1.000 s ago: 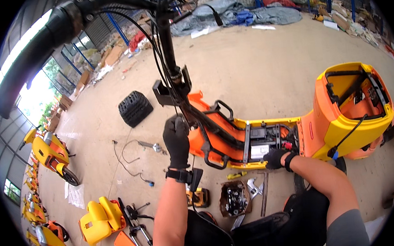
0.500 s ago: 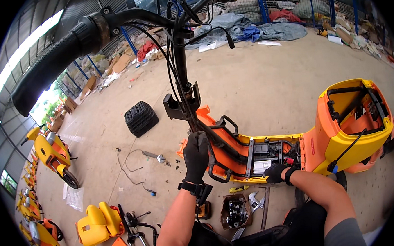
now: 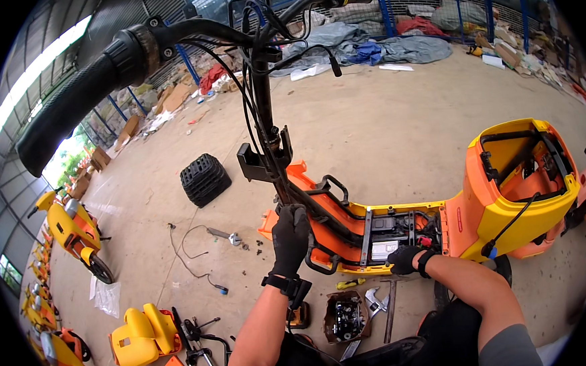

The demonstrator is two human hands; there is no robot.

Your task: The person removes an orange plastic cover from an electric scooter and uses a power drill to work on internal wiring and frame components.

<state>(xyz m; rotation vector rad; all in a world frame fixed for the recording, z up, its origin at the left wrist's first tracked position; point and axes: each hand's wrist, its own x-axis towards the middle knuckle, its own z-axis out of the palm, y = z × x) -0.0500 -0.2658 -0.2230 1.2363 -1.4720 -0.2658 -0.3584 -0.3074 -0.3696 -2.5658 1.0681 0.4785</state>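
Observation:
A partly stripped orange-and-yellow electric scooter (image 3: 453,230) stands across my front, its footboard bay uncovered. My left hand (image 3: 290,240), in a black glove, is closed in a fist by the lower end of the black steering column (image 3: 263,104). Black cables (image 3: 246,98) run down the column toward this fist; what lies inside it is hidden. My right hand (image 3: 405,260), also gloved, rests with curled fingers at the near edge of the bay, beside a silver-white box (image 3: 386,250). Whether those fingers grip anything is hidden. Red and black wires (image 3: 429,232) lie just beyond the right hand.
Near my knees lie a box of small parts (image 3: 345,317), an adjustable wrench (image 3: 377,302), a hammer (image 3: 390,311) and a yellow-handled tool (image 3: 350,283). A black crate (image 3: 204,180) and a loose cable (image 3: 189,256) are farther off. Yellow scooters (image 3: 74,226) line the left.
The whole view has shifted slightly, so the scooter sits a little farther left. Both hands keep nearly the same places on it.

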